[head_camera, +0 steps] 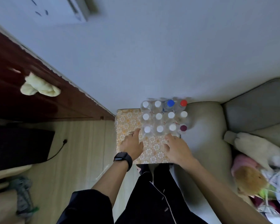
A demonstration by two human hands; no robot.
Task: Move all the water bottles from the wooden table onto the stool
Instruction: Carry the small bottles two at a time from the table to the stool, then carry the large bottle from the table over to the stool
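Twelve clear plastic water bottles [164, 118] stand upright in three rows of four, packed touching one another on the far right part of a stool [129, 125] topped with a cream and orange flower-patterned cover. Nine have white caps; the far row ends in a blue cap [170, 103] and a red cap [183, 102], and the near row ends on the right with a dark maroon cap [183, 128]. The left hand [131, 143], with a ring and a black wristwatch [123, 158], rests open, fingertips against the near-left bottle. The right hand [176, 147] is also open, fingers spread just beside the near row, its grip on nothing.
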